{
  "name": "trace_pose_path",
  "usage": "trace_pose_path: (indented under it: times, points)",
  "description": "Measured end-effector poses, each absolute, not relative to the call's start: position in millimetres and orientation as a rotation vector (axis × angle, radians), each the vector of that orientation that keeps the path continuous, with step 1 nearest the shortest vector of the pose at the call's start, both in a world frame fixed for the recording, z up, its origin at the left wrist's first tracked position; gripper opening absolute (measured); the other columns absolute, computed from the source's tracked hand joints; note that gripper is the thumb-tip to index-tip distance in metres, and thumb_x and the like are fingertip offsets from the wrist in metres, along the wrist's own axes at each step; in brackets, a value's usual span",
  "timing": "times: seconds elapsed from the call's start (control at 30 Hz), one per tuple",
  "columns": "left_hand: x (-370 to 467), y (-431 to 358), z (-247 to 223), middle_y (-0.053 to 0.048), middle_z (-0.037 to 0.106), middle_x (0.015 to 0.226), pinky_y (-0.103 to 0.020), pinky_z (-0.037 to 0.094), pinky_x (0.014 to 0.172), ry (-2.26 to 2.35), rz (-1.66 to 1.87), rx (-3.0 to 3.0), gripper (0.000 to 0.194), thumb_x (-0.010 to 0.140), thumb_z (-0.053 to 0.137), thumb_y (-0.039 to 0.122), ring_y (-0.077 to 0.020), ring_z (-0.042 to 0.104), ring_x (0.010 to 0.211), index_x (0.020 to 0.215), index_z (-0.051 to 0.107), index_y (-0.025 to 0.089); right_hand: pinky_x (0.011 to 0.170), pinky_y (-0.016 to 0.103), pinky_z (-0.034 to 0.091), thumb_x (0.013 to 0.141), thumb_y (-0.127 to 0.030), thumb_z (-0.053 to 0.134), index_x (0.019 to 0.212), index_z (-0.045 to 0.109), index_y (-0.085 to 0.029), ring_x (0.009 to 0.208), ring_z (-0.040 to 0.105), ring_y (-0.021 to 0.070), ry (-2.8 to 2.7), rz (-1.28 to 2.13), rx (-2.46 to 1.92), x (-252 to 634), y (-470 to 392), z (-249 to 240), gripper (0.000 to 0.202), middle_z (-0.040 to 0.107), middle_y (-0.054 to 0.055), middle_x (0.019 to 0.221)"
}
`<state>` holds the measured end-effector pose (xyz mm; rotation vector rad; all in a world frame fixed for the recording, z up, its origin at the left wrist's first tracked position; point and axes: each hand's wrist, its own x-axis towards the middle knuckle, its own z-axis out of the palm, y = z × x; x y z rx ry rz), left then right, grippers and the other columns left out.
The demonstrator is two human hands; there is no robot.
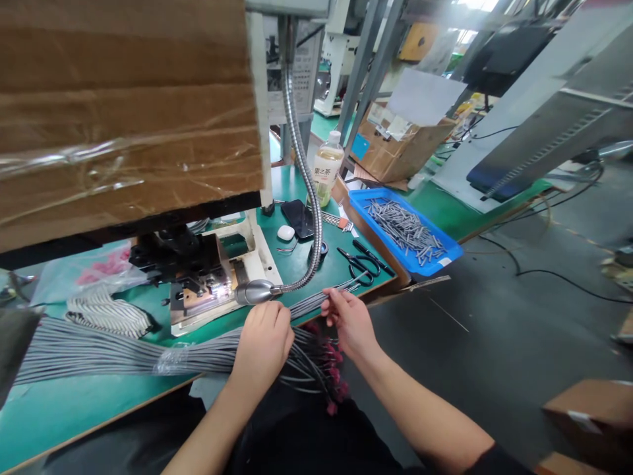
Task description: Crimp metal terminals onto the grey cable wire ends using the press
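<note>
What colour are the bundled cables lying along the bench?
The bundled cables are grey, seen best in the head view, the only one here.

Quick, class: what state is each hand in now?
Left hand: curled over the grey cables; its grip is hidden.
Right hand: half-curled at grey strands; hold unclear.

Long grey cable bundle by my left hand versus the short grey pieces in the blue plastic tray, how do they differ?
The long grey cable bundle has strands lying side by side; the short grey pieces lie jumbled in the blue plastic tray. Clear plastic wrap is on the bundle, while the pieces lie loose. The bundle's strands are far longer than any of the pieces. Both are grey and slender.
</note>
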<state>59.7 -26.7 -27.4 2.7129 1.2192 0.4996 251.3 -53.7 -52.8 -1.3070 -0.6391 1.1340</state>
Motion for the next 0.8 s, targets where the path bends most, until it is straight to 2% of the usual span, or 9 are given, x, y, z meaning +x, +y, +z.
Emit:
trace_pose_path:
  times: [0.1, 0.17, 0.23, 0.3, 0.43, 0.57, 0.7, 0.8]
  points:
    - [46.4, -31.0, -25.1, -0.011, 0.065, 0.105, -0.044, 0.049, 0.091, 1.100, 0.686, 2.545, 0.015, 0.095, 0.051, 0.014, -0.0264, 0.059, 0.100, 0.101, 0.064, 0.017, 0.046, 0.023, 0.039, 0.085, -0.058, 0.068, 0.091, 0.073, -0.018, 0.051, 0.054, 0.0117, -0.712, 1.099, -1.283, 249.9, -62.0, -46.7, 0.041, 0.065, 0.000, 0.061]
    - [36.6, -37.2, -22.5, -0.009, 0.067, 0.106, -0.042, 0.049, 0.092, 1.016, 0.831, 2.361, 0.019, 0.096, 0.052, 0.013, -0.0243, 0.060, 0.101, 0.107, 0.065, 0.019, 0.049, 0.025, 0.040, 0.087, -0.053, 0.068, 0.079, 0.073, -0.018, 0.048, 0.051, 0.0115, -0.872, 1.148, -1.263, 242.9, -71.0, -38.9, 0.037, 0.062, -0.001, 0.055]
    - [26.8, -46.5, -19.7, -0.007, 0.069, 0.102, -0.038, 0.050, 0.090, 0.985, 0.966, 2.137, 0.021, 0.096, 0.053, 0.013, -0.0211, 0.062, 0.098, 0.110, 0.066, 0.021, 0.057, 0.028, 0.045, 0.093, -0.044, 0.063, 0.063, 0.067, -0.019, 0.053, 0.057, 0.0134, -1.199, 1.200, -1.215, 231.3, -79.0, -29.4, 0.040, 0.063, 0.001, 0.054]
    - [17.9, -56.6, -17.4, -0.005, 0.069, 0.097, -0.035, 0.051, 0.086, 1.005, 1.080, 1.899, 0.016, 0.096, 0.056, 0.016, -0.0193, 0.064, 0.094, 0.105, 0.068, 0.022, 0.066, 0.029, 0.047, 0.099, -0.035, 0.053, 0.057, 0.061, -0.020, 0.063, 0.063, 0.0155, -1.591, 1.202, -1.122, 216.9, -82.8, -21.1, 0.045, 0.067, 0.002, 0.061]
    - [5.0, -67.7, -16.1, -0.004, 0.067, 0.088, -0.031, 0.053, 0.075, 0.994, 1.209, 1.474, 0.008, 0.095, 0.062, 0.024, -0.0161, 0.064, 0.080, 0.096, 0.068, 0.020, 0.063, 0.028, 0.041, 0.100, -0.027, 0.047, 0.069, 0.064, -0.020, 0.061, 0.057, 0.0145, -2.037, 1.069, -1.025, 187.4, -75.5, -13.1, 0.036, 0.062, 0.001, 0.062]
    - [-1.7, -63.8, -19.2, 0.000, 0.061, 0.079, -0.025, 0.049, 0.056, 0.910, 1.238, 1.191, 0.016, 0.091, 0.068, 0.033, -0.0093, 0.056, 0.056, 0.090, 0.065, 0.018, 0.063, 0.027, 0.040, 0.099, -0.024, 0.045, 0.073, 0.065, -0.020, 0.062, 0.058, 0.0144, -2.157, 0.991, -0.965, 168.8, -60.0, -7.4, 0.033, 0.064, 0.001, 0.065]
    - [-3.1, -55.9, -20.9, 0.002, 0.056, 0.077, -0.021, 0.043, 0.046, 0.823, 1.244, 0.967, 0.027, 0.085, 0.074, 0.040, -0.0068, 0.052, 0.049, 0.084, 0.059, 0.018, 0.066, 0.027, 0.040, 0.096, -0.020, 0.045, 0.077, 0.067, -0.021, 0.065, 0.061, 0.0144, -2.188, 0.970, -0.947, 161.6, -48.0, 0.7, 0.030, 0.068, 0.001, 0.070]
    - [-3.4, -51.0, -17.7, 0.004, 0.053, 0.071, -0.020, 0.042, 0.046, 0.833, 1.242, 0.901, 0.024, 0.086, 0.075, 0.035, -0.0067, 0.051, 0.048, 0.085, 0.057, 0.018, 0.066, 0.026, 0.039, 0.095, -0.020, 0.044, 0.076, 0.066, -0.021, 0.065, 0.060, 0.0138, -2.184, 0.979, -0.955, 157.4, -41.9, 4.9, 0.029, 0.067, 0.000, 0.069]
